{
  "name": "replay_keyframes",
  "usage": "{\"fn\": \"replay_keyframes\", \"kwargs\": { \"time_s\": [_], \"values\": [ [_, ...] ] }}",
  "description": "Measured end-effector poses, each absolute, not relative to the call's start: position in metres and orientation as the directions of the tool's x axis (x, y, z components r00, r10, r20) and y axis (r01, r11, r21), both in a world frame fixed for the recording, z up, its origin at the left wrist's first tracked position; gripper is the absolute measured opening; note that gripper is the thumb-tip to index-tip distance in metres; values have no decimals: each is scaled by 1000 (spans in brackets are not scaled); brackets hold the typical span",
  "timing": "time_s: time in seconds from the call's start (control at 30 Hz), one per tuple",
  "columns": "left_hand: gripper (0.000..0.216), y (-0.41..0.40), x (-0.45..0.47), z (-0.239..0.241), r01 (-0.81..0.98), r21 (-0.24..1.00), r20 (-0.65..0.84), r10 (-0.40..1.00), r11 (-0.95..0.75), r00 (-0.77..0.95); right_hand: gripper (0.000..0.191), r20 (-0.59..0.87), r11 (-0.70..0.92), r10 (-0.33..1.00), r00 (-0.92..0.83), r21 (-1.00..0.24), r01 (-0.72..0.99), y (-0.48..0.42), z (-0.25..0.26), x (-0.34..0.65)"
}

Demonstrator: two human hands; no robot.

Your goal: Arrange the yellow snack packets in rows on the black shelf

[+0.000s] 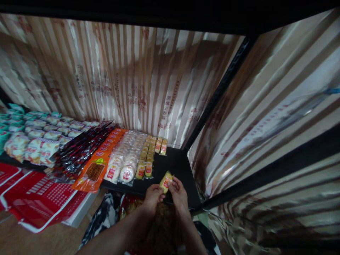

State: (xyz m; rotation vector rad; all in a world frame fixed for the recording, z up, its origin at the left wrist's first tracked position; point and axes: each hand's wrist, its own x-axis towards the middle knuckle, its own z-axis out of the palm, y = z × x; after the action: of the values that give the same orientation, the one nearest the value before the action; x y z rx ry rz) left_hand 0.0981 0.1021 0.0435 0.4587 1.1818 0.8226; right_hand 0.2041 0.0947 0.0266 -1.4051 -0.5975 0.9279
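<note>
Between my two hands is a small yellow snack packet (166, 181) in clear wrapping with a red label. My left hand (154, 197) pinches its lower left end. The fingers of my right hand (178, 191) close on its right side. Both hands are just over the front of a black shelf (176, 163). Left of them, similar yellow snack packets (145, 168) stand in rows on the shelf, and a few more yellow packets (161, 146) sit at the back. Below my forearms lies a bag of packets (162, 216), dim and partly covered.
Further left are round white crackers (127, 173), orange snack bags (94, 170), dark packets (79, 152), white packets (42, 150) and green packets (12, 120). Red bags (39, 194) rest on the floor. A black post (220, 92) rises at the shelf's back right corner, before striped sheeting (132, 74).
</note>
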Motion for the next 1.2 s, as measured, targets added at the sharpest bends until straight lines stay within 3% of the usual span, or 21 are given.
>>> {"fn": "replay_keyframes", "kwargs": {
  "time_s": [0.07,0.2,0.37,0.53,1.1,1.2],
  "values": [
    [14,110,105,42,-287,737,-610,785,612,108,48,-156,-72,829,537,-982,-174,105,29,208],
    [39,116,114,39,-133,854,-512,858,502,-45,47,-97,-54,840,535,-994,-95,132,26,216],
    [42,123,123,42,-77,927,-366,930,366,21,43,7,-25,835,550,-998,50,174,14,221],
    [43,155,140,38,-171,924,-334,939,343,84,44,49,-59,858,511,-980,192,209,12,220],
    [42,229,157,26,-307,917,-269,963,253,-9,41,238,-47,850,470,-854,517,272,14,215],
    [38,238,160,25,-480,836,-333,942,268,-53,41,242,-50,856,458,-842,537,273,18,213]
  ]
}}
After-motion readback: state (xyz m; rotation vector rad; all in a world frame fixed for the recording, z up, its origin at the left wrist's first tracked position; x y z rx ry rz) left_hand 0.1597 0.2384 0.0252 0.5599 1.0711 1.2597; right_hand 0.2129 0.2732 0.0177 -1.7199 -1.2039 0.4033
